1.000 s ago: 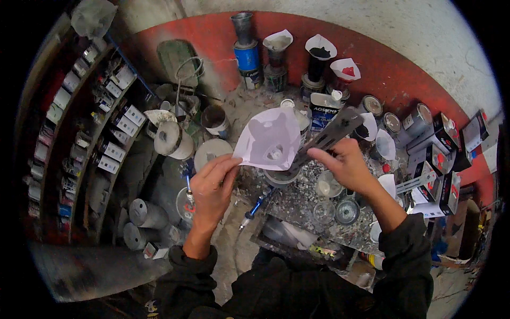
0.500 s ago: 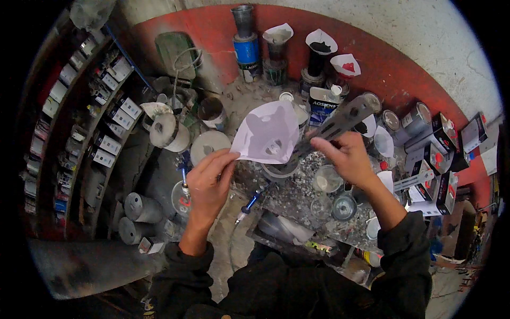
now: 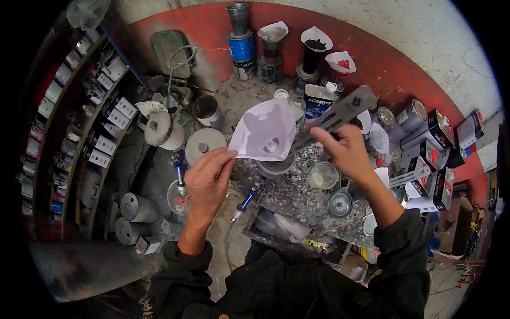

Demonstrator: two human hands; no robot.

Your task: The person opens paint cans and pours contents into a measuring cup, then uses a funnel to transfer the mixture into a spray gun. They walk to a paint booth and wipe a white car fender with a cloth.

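A white paper paint strainer (image 3: 248,139), wet and greyish inside, hangs with its wide mouth facing up. My left hand (image 3: 208,178) pinches its near left edge between thumb and fingers. Below it stands a round container (image 3: 276,170), mostly hidden by the paper. My right hand (image 3: 345,153) grips a flat grey mixing stick (image 3: 348,110) with slots along it. The stick slants, its lower end reaching toward the strainer's right side, where the contact cannot be made out.
Paint-spattered bench with clear cups (image 3: 323,175) and a round metal tin (image 3: 340,204) near my right forearm. Strainers sit in dark cups on cans (image 3: 315,45) at the back. Boxes and cans (image 3: 441,189) crowd the right. A blue-handled air hose (image 3: 245,201) hangs at the front edge.
The whole view has shifted slightly. Both hands keep their grips on the strainer and the stick, nearly in the same places.
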